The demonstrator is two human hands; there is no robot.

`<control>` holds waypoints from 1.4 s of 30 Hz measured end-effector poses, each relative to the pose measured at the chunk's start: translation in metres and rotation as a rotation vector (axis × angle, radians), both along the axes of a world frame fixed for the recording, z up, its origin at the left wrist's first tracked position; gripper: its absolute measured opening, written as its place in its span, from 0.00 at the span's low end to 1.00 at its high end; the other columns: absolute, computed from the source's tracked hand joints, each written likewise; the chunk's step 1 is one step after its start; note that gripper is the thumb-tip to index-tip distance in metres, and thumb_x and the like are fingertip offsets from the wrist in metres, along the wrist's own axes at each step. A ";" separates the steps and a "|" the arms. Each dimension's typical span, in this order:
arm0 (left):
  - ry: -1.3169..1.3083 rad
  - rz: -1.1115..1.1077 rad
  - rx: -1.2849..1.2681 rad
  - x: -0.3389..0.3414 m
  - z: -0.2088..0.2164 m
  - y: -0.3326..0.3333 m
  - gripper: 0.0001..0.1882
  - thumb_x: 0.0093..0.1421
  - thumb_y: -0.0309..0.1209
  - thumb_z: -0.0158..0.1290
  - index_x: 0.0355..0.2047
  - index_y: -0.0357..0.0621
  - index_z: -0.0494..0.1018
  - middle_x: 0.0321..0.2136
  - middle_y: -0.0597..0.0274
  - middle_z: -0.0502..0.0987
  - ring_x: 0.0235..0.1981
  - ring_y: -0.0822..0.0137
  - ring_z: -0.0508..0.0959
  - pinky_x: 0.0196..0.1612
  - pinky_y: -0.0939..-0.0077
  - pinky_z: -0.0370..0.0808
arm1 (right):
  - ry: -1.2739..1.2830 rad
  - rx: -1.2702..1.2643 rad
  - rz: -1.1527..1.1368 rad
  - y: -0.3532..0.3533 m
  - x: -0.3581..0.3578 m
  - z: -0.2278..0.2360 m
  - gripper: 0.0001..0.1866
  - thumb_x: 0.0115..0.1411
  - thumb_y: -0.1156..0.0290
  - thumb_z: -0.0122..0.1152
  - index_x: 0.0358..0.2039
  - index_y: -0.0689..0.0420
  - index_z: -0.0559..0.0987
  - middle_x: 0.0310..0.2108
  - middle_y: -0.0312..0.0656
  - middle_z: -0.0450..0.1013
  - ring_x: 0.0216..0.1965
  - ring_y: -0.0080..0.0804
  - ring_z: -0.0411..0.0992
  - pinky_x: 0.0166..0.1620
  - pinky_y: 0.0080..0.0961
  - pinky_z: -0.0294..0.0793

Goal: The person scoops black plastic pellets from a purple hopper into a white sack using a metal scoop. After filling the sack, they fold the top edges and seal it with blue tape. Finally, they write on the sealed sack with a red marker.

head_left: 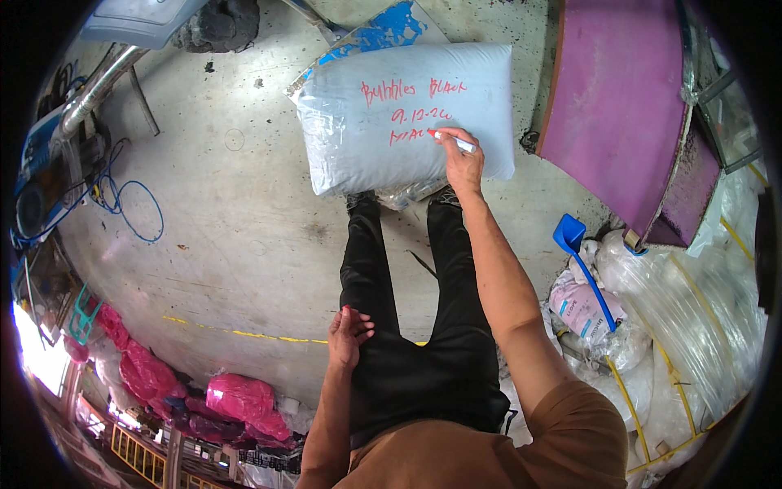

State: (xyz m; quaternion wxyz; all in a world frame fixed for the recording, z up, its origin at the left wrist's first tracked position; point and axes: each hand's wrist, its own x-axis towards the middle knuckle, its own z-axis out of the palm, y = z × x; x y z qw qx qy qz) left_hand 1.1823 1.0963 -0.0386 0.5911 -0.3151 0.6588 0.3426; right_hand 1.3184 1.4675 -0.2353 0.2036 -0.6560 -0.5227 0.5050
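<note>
A full, pale grey-blue plastic sack (pixel 342 155) lies flat in front of my feet, with red handwriting across its upper face. My right hand (pixel 464 167) grips a white marker (pixel 465 144) with a red end. The marker's red end meets the last line of writing on the sack. Close to my left thigh, my left hand (pixel 345 342) is closed, its fingers pinching a small red marker cap (pixel 345 310).
Under the sack's far side shows a platform with chipped blue paint (pixel 399 26). To the right stand a large purple panel (pixel 611 106), a blue scoop (pixel 570 234) and clear plastic bags (pixel 700 301). Pink bags (pixel 240 397) lie lower left; a blue cable (pixel 140 210) coils at left.
</note>
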 end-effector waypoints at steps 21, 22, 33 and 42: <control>0.003 -0.005 0.007 0.002 -0.001 -0.001 0.21 0.71 0.52 0.49 0.42 0.46 0.71 0.36 0.59 0.78 0.35 0.65 0.79 0.39 0.68 0.78 | 0.031 -0.034 -0.089 0.001 0.009 -0.001 0.11 0.61 0.62 0.64 0.37 0.54 0.85 0.31 0.42 0.80 0.37 0.32 0.77 0.46 0.29 0.73; 0.003 -0.003 0.007 0.003 -0.001 -0.002 0.21 0.71 0.53 0.49 0.42 0.46 0.71 0.36 0.59 0.78 0.35 0.65 0.79 0.39 0.68 0.78 | 0.025 -0.033 -0.083 0.002 0.011 -0.003 0.10 0.61 0.62 0.63 0.37 0.54 0.85 0.31 0.42 0.80 0.37 0.32 0.77 0.46 0.29 0.73; 0.001 0.021 -0.008 0.004 -0.007 -0.010 0.19 0.71 0.51 0.49 0.42 0.47 0.71 0.35 0.58 0.80 0.33 0.65 0.82 0.36 0.67 0.81 | 0.135 0.008 -0.259 0.024 0.024 0.008 0.10 0.66 0.66 0.60 0.39 0.59 0.83 0.31 0.38 0.81 0.36 0.23 0.76 0.45 0.20 0.70; 0.009 0.007 0.001 0.004 -0.005 -0.007 0.19 0.71 0.51 0.49 0.42 0.47 0.71 0.35 0.58 0.80 0.34 0.65 0.81 0.37 0.68 0.81 | 0.020 -0.045 -0.138 0.024 0.040 -0.005 0.10 0.61 0.65 0.61 0.35 0.58 0.84 0.28 0.37 0.81 0.31 0.23 0.75 0.39 0.23 0.72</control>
